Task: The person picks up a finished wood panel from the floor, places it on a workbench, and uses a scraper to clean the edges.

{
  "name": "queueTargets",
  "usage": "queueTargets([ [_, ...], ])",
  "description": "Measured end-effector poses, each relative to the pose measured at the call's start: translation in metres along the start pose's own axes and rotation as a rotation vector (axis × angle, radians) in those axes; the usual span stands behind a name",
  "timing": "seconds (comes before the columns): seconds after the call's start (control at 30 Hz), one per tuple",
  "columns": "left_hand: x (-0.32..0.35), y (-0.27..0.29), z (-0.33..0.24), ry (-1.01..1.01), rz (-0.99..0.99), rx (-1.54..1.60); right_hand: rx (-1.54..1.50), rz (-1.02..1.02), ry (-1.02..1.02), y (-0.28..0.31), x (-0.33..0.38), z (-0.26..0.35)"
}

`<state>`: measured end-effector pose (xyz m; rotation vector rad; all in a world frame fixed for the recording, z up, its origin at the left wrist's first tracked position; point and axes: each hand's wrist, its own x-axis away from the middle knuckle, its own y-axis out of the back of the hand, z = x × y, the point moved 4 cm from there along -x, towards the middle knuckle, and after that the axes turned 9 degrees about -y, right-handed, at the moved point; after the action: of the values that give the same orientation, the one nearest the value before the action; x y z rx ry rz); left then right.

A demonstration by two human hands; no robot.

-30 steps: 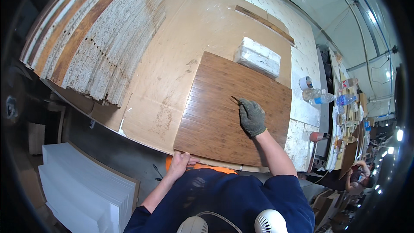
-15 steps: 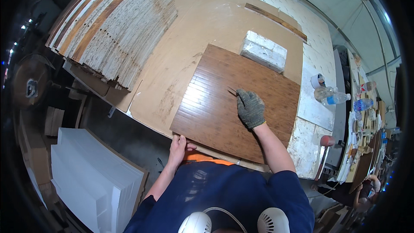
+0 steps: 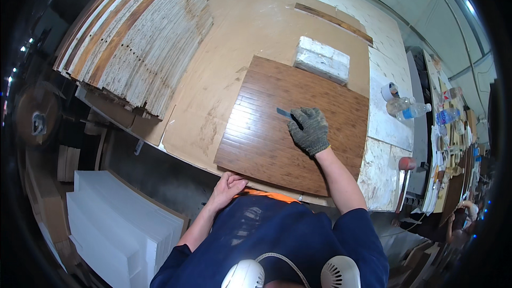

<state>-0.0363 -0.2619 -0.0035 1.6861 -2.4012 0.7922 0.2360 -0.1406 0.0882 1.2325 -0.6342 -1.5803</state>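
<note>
The panel (image 3: 274, 141) is streaked brown, the glove (image 3: 311, 133) mottled grey-green.

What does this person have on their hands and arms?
The right hand wears a dark grey-green knitted glove with a thin yellow cuff edge; the left hand is bare. Navy sleeves leave both forearms uncovered.

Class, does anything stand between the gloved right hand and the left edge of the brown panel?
Nothing visible blocks it: only the thin blade held by the right hand juts that way, over bare panel. The white block sits by the far edge.
</note>
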Motion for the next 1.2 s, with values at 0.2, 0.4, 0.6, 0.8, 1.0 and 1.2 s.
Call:
queueTargets([
  [0.2,0.002,-0.005,-0.068,0.140,0.208,-0.310,-0.020,-0.186,-0.216,0.034,0.025,-0.031],
  [0.4,-0.077,0.024,-0.142,-0.472,-0.233,-0.475,0.335,-0.385,-0.715,0.081,0.088,-0.140],
  [0.6,-0.185,0.032,-0.140,-0.399,-0.132,-0.642,-0.451,-0.160,-1.081,0.053,0.134,-0.235],
  [0.8,-0.203,0.021,-0.118,-0.327,-0.049,-0.359,-0.462,-0.012,-1.077,0.067,0.112,-0.193],
  [1.0,-0.205,0.018,-0.108,-0.360,-0.041,-0.234,-0.426,-0.042,-1.051,0.062,0.120,-0.205],
  [1.2,-0.211,0.026,-0.099,-0.377,-0.106,-0.260,-0.391,-0.004,-1.074,0.064,0.117,-0.204],
])
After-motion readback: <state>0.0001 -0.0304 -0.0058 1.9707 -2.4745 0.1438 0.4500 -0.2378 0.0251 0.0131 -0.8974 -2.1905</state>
